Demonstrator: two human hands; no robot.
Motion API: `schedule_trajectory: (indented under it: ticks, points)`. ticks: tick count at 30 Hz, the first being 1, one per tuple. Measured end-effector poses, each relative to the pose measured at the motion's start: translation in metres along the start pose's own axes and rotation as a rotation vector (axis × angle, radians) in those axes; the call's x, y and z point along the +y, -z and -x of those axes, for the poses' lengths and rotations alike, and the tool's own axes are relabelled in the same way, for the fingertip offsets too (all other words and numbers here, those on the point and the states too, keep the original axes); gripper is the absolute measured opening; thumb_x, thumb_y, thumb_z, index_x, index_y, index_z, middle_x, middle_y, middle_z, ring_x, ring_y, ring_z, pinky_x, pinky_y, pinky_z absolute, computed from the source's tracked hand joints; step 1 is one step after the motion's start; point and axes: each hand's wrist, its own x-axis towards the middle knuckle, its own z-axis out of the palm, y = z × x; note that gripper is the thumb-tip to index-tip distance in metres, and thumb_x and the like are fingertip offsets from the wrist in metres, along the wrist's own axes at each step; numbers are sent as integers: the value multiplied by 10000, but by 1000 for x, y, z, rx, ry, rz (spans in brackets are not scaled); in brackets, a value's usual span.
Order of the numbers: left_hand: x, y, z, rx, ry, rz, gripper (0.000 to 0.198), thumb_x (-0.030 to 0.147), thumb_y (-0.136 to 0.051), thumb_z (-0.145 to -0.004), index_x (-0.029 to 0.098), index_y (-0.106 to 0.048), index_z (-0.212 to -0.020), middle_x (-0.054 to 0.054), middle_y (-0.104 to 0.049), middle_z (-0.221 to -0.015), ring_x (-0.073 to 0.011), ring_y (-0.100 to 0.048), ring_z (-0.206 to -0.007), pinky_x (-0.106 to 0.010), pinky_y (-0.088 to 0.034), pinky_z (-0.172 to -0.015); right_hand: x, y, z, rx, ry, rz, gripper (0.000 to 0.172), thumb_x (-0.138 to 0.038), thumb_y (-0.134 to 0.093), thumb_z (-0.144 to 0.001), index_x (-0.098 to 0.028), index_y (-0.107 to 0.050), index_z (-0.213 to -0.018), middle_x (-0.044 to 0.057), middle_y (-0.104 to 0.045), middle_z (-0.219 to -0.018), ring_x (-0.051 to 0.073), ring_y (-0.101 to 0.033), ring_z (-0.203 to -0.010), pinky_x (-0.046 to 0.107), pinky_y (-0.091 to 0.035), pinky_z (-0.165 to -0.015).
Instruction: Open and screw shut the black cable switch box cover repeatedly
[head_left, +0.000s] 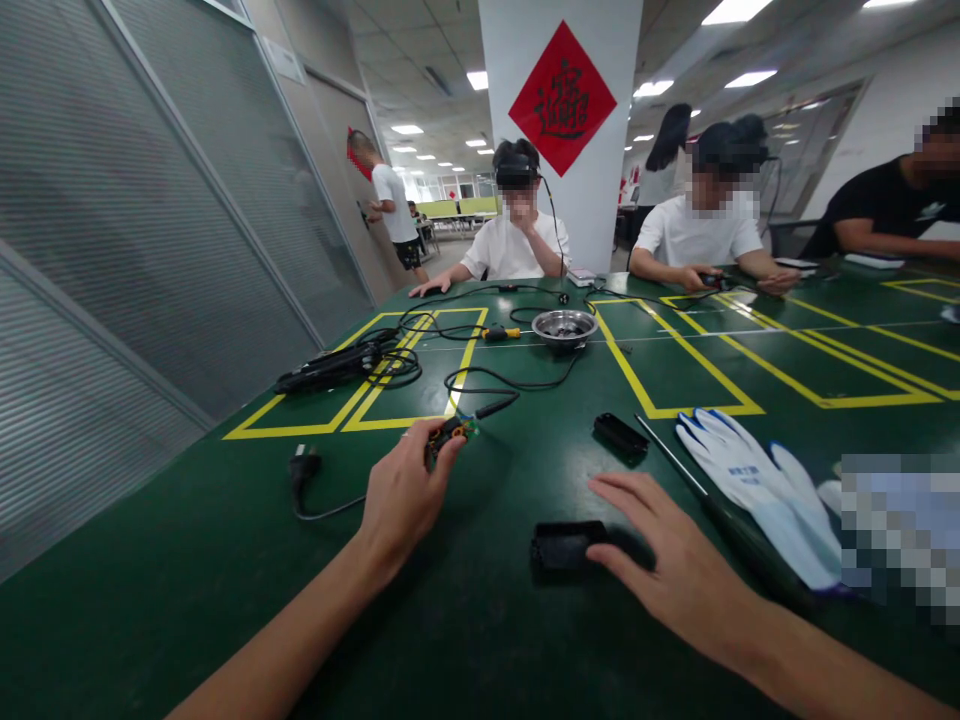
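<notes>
Between the thumb and fingers of my left hand [409, 480] is a small circuit board [448, 436] with copper-coloured coils and green parts. A black cable [499, 405] runs from the board's far side. My right hand [649, 540] is spread over the table, its thumb tip at the right end of an open black plastic casing [568, 547]. Nothing shows between its fingers. A second black casing piece [621, 437] lies beyond that hand. A power plug [304, 464] rests left of my left hand, its cord passing behind that hand.
The green table [480, 640] carries a screwdriver [671, 455], white gloves [761, 490], a metal bowl [564, 328] of small parts, a yellow-black screwdriver [500, 333] and a black cable bundle [337, 366]. Several people are across the table and behind it.
</notes>
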Motion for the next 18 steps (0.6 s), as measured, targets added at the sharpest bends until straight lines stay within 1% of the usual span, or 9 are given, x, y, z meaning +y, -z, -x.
schedule_trajectory:
  ticks: [2,3,5,7,10,12,14,16,18]
  points:
    - [17,-1,15,-78,-127,53,313,469,-405,-959,216,-511,-1109,-45,-655,-938,-231,-638,-802,-313,-467,-687,7,10,1,115,57,26,566,-312,-564,-860,-284,-397,-1401,92,-492,-1380,266,-452,-1277,525,-387,-1065]
    - [26,-1,23,-135,-217,92,307,473,-416,-959,223,-496,-1116,-42,-650,-940,-219,-638,-793,-310,-474,-685,10,14,1,135,102,36,600,-280,-572,-855,-290,-370,-1420,90,-483,-1396,272,-437,-1295,532,-381,-1069]
    - [43,-4,38,-222,-403,176,299,487,-429,-957,237,-474,-1115,-43,-640,-936,-204,-637,-792,-309,-491,-697,14,15,1,107,204,38,647,-229,-577,-847,-286,-332,-1443,84,-478,-1414,273,-425,-1312,533,-384,-1071]
    - [55,-8,49,-287,-526,220,321,509,-465,-938,242,-464,-1116,-51,-640,-937,-208,-637,-802,-325,-508,-714,17,9,1,50,295,32,615,-172,-547,-857,-273,-358,-1433,77,-551,-1346,250,-482,-1266,521,-388,-1075]
    - [63,-12,57,-365,-573,261,391,520,-518,-910,235,-445,-1167,-76,-638,-1054,-230,-637,-916,-365,-529,-804,17,0,-1,7,333,55,484,-113,-483,-876,-241,-493,-1342,70,-672,-1133,217,-602,-1086,481,-462,-1011]
    - [62,-14,57,-444,-584,284,573,528,-595,-860,222,-375,-1292,-108,-589,-1216,-259,-590,-1084,-401,-503,-926,17,-3,-1,-13,288,79,404,-121,-461,-889,-200,-559,-1272,89,-682,-1045,207,-626,-969,429,-535,-891]
    - [59,-15,56,-518,-597,296,722,462,-662,-835,216,-278,-1395,-121,-515,-1334,-267,-519,-1202,-413,-458,-1012,18,-3,-1,-36,244,93,366,-137,-447,-899,-172,-583,-1237,105,-668,-1011,200,-616,-904,392,-558,-798]
    - [55,-15,55,-561,-606,293,707,344,-670,-853,237,-263,-1421,-105,-475,-1377,-253,-497,-1228,-399,-454,-1025,19,-3,0,-64,217,103,376,-132,-432,-901,-167,-574,-1247,110,-649,-1005,198,-599,-894,391,-552,-787]
    - [53,-15,54,-573,-608,277,616,277,-641,-875,267,-320,-1400,-85,-458,-1390,-245,-498,-1221,-396,-468,-1010,20,-3,2,-94,190,110,420,-106,-416,-890,-168,-542,-1286,117,-628,-1028,202,-586,-917,399,-544,-806]
